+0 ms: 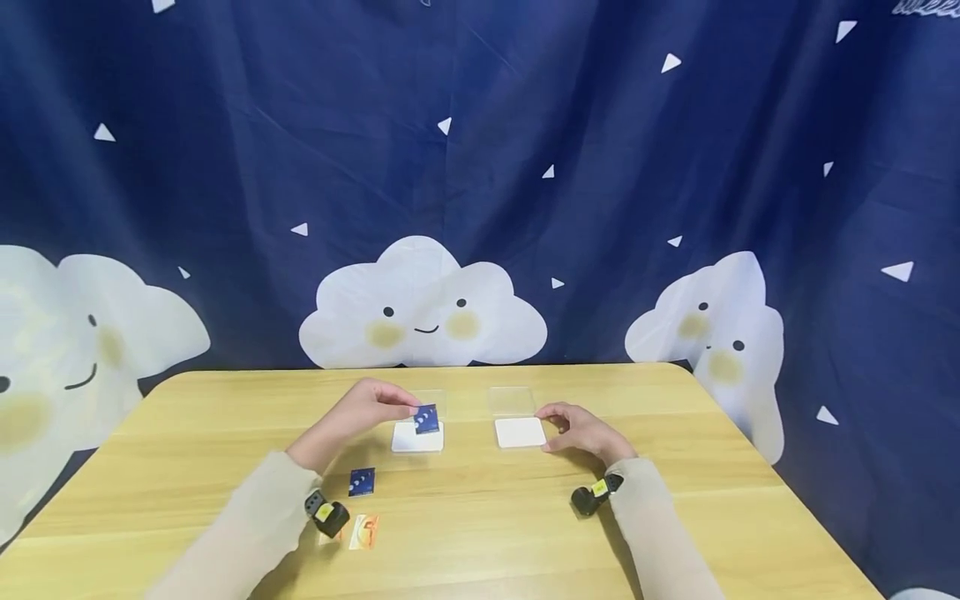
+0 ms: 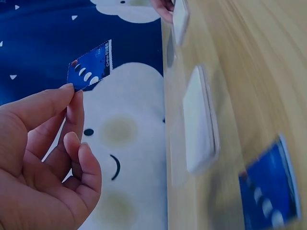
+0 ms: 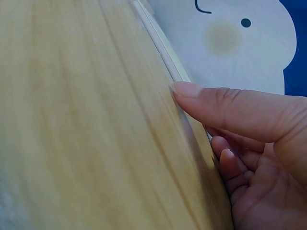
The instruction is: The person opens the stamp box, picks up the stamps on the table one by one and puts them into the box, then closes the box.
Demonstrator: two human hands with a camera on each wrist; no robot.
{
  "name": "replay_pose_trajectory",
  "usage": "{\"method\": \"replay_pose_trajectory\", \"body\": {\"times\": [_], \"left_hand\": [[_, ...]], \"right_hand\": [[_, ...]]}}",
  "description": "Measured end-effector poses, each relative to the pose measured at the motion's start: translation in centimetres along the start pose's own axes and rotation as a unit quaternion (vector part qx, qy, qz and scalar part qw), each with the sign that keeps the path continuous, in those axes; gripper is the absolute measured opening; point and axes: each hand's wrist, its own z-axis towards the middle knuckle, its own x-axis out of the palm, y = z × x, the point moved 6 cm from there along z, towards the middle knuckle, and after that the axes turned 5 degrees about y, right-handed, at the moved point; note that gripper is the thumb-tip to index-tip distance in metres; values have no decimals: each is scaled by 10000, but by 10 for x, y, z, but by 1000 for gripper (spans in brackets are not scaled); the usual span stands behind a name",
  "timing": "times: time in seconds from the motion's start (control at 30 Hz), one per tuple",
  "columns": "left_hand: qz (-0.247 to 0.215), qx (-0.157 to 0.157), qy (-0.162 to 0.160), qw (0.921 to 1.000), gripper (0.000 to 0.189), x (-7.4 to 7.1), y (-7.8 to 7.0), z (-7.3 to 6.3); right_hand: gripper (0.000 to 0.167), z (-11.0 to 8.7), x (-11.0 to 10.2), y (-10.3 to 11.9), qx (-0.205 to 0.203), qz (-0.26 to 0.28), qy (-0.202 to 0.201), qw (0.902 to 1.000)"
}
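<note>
My left hand (image 1: 375, 404) pinches a blue stamp (image 1: 426, 419) by its edge between thumb and fingertip. The stamp has perforated edges and a row of white moon shapes, and in the head view it overlaps a flat white case (image 1: 408, 442). Another blue stamp (image 1: 362, 482) of the same look lies on the table nearer the left forearm. At a second flat white case (image 1: 520, 432), my right hand (image 1: 581, 429) holds the right side, thumb at the front corner and a finger at the back corner. The thumb (image 3: 192, 91) lies against its thin edge in the right wrist view.
Clear lids (image 1: 512, 401) stretch out behind both white cases. Closer to me on the wooden table (image 1: 465, 517) is an orange stamp (image 1: 364, 532), with another partly hidden by the left wrist camera (image 1: 330, 517). A dark blue curtain (image 1: 480, 167) hangs behind the table.
</note>
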Motion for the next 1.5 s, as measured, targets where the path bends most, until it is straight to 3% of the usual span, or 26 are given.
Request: {"method": "replay_pose_trajectory", "body": {"times": [0.3, 0.53, 0.83, 1.3, 1.5], "left_hand": [[-403, 119, 21, 9991, 17, 24, -20, 20], [-673, -242, -171, 9973, 13, 40, -23, 35], [-815, -322, -225, 9959, 13, 60, -30, 54], [-863, 127, -534, 9948, 10, 93, -37, 71], [-733, 209, -488, 9959, 11, 110, -40, 77]], "right_hand": [[54, -3, 2, 4, 6, 98, 18, 10000], [54, 0, 2, -1, 39, 61, 34, 10000], [54, -1, 2, 1, 7, 172, 41, 9998], [54, 0, 1, 1, 118, -19, -21, 9999], [53, -1, 0, 1, 226, -13, -132, 9997]]}}
